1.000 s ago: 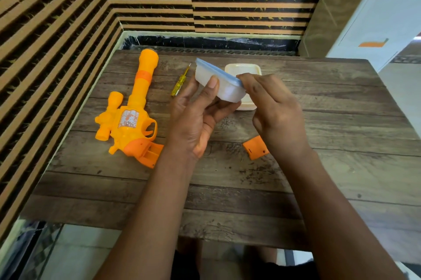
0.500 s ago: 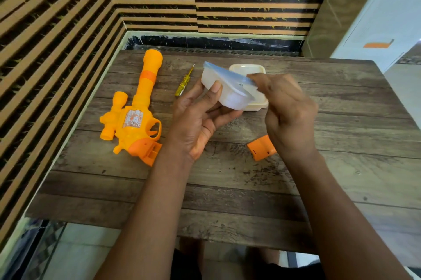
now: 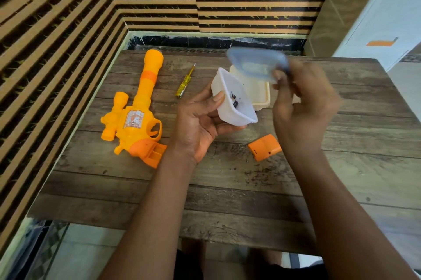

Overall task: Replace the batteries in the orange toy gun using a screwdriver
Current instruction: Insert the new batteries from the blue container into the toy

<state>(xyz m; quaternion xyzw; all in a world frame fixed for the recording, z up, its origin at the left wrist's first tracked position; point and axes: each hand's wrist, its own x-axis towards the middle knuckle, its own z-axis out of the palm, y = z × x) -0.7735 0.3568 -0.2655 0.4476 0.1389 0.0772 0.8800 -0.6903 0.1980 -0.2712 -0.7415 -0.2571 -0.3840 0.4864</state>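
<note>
The orange toy gun [image 3: 134, 113] lies at the table's left, its grip compartment open toward me. Its orange battery cover [image 3: 264, 147] lies loose on the table below my right hand. A yellow screwdriver [image 3: 185, 82] rests beyond the gun. My left hand [image 3: 200, 125] holds a small white plastic container [image 3: 230, 100], tilted, with small dark items inside. My right hand [image 3: 303, 106] holds the container's blue translucent lid [image 3: 257, 64], lifted off and blurred with motion.
A second, cream container [image 3: 257, 90] sits on the wooden table [image 3: 227, 188] behind the white one. Striped walls close in the left and far sides. A white cabinet [image 3: 382, 13] stands at the back right.
My right hand has peeled the blue lid off the white container and lifted it up and to the right. The left hand has tilted the open container toward me.
</note>
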